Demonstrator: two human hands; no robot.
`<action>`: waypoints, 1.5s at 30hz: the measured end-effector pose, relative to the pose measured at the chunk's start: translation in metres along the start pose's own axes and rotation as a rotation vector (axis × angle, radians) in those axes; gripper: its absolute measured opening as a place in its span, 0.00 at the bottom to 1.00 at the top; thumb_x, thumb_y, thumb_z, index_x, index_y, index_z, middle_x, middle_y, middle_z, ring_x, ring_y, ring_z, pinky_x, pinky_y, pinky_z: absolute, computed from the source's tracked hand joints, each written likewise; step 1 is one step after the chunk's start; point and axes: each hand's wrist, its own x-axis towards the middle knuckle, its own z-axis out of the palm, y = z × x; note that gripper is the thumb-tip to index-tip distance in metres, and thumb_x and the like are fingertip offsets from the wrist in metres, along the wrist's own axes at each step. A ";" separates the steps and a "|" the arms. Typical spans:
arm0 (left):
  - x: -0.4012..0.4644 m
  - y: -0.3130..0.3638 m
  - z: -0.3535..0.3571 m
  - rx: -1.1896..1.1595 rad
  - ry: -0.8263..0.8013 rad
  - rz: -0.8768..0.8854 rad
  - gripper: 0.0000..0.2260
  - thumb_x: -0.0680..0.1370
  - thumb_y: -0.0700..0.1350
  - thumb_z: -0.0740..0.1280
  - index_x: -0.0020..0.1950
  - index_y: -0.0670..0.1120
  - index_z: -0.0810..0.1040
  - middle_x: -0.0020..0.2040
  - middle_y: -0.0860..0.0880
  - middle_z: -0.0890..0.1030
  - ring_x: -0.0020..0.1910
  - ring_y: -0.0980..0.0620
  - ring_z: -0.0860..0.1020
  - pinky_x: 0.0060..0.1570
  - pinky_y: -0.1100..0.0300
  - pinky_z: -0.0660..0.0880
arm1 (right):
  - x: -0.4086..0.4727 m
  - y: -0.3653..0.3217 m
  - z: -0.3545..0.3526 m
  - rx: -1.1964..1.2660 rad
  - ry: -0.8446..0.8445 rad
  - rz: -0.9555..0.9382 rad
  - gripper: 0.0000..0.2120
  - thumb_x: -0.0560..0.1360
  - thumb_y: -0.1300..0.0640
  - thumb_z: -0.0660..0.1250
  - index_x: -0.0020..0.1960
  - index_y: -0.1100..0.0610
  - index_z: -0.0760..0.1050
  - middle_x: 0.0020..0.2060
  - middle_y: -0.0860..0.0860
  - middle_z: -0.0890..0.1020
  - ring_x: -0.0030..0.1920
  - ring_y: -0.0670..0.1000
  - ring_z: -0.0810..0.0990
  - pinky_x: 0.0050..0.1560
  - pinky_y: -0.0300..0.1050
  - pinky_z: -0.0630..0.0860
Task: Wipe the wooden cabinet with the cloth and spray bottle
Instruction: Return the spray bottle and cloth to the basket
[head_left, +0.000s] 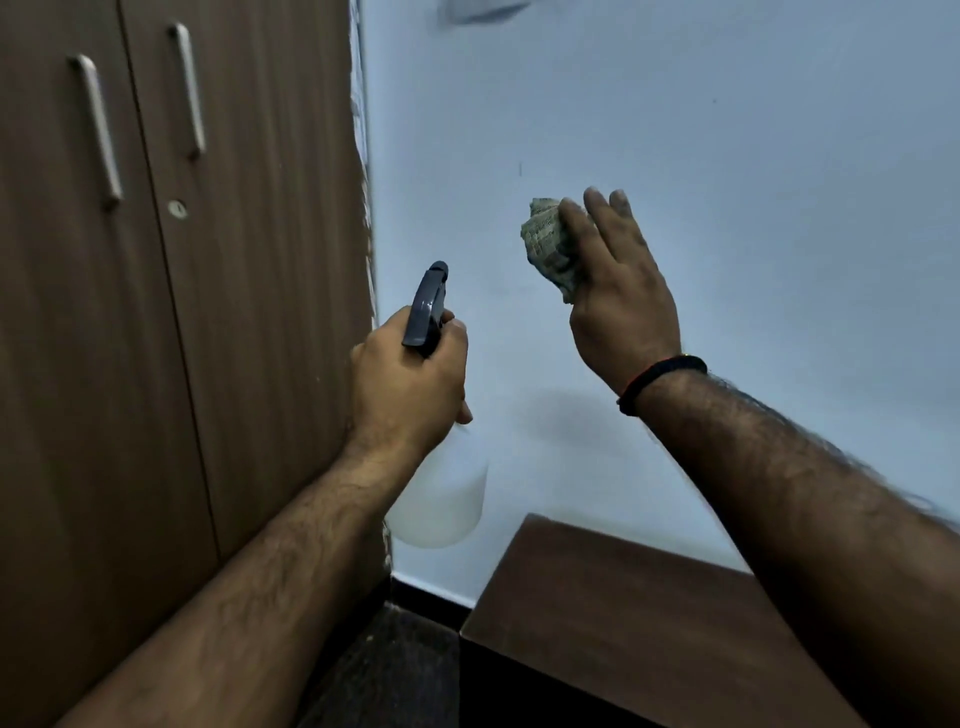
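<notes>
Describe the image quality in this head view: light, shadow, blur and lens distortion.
Head view: dim, cool light; the wall reads bluish and evenly lit. Soft shadows of the arms fall on it near the spray bottle. Wide-angle distortion bows the cabinet edge and handles. A smeared dark shape at the top edge is too blurred to tell; the cloth in the right hand is fairly sharp.

Matt wood-grain cabinet (249, 260), seemingly translucent plastic bottle (441, 499).

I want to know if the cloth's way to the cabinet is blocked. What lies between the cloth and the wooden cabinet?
In the head view, only bare wall separates the cloth in the right hand from the wooden cabinet; the spray bottle sits lower.
</notes>
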 end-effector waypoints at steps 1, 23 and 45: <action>0.011 0.007 -0.004 0.017 0.012 -0.007 0.09 0.80 0.48 0.66 0.45 0.45 0.81 0.26 0.43 0.82 0.23 0.56 0.81 0.29 0.68 0.74 | 0.012 -0.004 0.000 0.005 0.005 -0.005 0.34 0.74 0.74 0.57 0.79 0.58 0.64 0.79 0.56 0.62 0.81 0.57 0.54 0.77 0.57 0.60; 0.133 0.036 -0.044 0.245 0.172 -0.104 0.11 0.83 0.47 0.66 0.46 0.41 0.81 0.26 0.44 0.81 0.23 0.49 0.83 0.37 0.51 0.83 | 0.117 -0.046 0.083 0.331 -0.138 -0.011 0.33 0.77 0.71 0.57 0.79 0.53 0.63 0.80 0.50 0.62 0.80 0.51 0.56 0.76 0.47 0.61; -0.020 -0.081 -0.301 0.513 0.530 -0.323 0.06 0.84 0.45 0.69 0.50 0.55 0.81 0.26 0.48 0.81 0.24 0.49 0.82 0.29 0.63 0.79 | -0.110 -0.330 0.231 2.179 -1.244 1.444 0.29 0.75 0.48 0.69 0.69 0.67 0.75 0.66 0.67 0.77 0.68 0.66 0.75 0.72 0.67 0.67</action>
